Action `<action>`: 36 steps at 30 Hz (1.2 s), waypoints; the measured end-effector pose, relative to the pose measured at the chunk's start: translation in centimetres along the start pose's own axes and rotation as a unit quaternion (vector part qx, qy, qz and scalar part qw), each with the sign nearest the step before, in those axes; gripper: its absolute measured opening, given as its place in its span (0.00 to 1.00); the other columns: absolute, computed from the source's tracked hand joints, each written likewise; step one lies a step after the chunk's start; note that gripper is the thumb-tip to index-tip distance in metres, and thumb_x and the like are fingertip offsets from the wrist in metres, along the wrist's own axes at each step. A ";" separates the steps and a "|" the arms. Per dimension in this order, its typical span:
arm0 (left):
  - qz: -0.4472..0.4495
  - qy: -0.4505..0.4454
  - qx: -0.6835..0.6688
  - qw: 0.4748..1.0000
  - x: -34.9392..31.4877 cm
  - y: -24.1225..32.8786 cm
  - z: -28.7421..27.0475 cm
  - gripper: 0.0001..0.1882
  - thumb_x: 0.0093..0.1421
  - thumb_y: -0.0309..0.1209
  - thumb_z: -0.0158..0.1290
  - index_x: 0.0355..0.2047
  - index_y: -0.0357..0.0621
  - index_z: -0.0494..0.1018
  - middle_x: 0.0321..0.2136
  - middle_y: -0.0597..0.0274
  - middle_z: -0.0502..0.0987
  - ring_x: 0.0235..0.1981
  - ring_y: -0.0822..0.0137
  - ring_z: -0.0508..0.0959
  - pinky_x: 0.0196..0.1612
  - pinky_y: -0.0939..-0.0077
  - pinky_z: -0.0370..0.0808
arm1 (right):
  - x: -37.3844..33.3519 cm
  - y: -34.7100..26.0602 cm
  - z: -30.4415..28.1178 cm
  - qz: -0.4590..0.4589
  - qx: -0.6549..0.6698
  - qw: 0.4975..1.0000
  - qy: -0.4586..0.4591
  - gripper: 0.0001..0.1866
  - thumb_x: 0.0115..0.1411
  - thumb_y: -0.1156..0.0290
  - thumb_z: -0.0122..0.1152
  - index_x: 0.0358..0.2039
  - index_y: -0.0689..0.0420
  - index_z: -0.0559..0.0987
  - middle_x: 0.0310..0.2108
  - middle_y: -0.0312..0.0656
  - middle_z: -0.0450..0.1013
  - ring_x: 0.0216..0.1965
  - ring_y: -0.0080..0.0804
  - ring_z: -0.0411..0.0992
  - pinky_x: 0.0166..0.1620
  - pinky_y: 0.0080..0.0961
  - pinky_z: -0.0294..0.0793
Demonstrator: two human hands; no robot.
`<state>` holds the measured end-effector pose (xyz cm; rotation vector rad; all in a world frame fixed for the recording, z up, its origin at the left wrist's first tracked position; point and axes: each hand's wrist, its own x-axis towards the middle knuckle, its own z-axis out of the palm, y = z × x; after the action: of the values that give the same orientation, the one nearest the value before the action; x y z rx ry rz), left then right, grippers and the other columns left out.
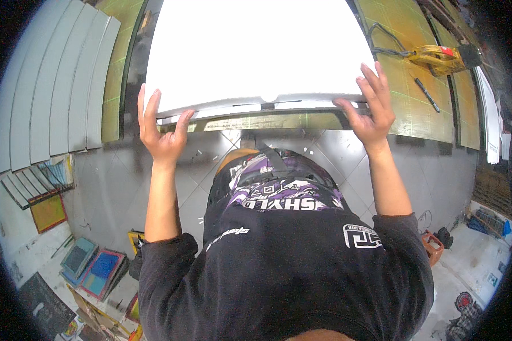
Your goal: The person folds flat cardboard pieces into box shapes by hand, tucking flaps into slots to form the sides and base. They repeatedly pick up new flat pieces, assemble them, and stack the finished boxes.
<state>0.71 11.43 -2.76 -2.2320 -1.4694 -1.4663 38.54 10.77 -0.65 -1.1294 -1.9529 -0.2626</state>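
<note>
Two hands frame a white slab (apparently touching near corners).

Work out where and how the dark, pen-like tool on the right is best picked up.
Probably by the middle of the dark, pen-like tool, pinched from above across its slim width. It lies flat and slanted on the yellowish worktop, long sides exposed. The right hand is the nearer one, so coming from the tool's left seems easiest.
</note>
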 end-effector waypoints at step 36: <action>-0.028 -0.047 0.063 0.997 6.0 8.1 7.0 0.15 0.50 0.29 0.49 0.40 0.43 0.71 0.46 0.50 0.71 0.50 0.50 0.68 0.52 0.42 0.57 | 7.2 -8.7 6.4 0.096 -0.079 0.990 -0.070 0.16 0.53 0.68 0.54 0.43 0.52 0.75 0.53 0.47 0.63 0.52 0.47 0.62 0.52 0.56 0.55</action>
<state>11.85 14.85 1.17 -2.2292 -1.6149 -1.2602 26.33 13.68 2.67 -1.4650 -1.9546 -0.2437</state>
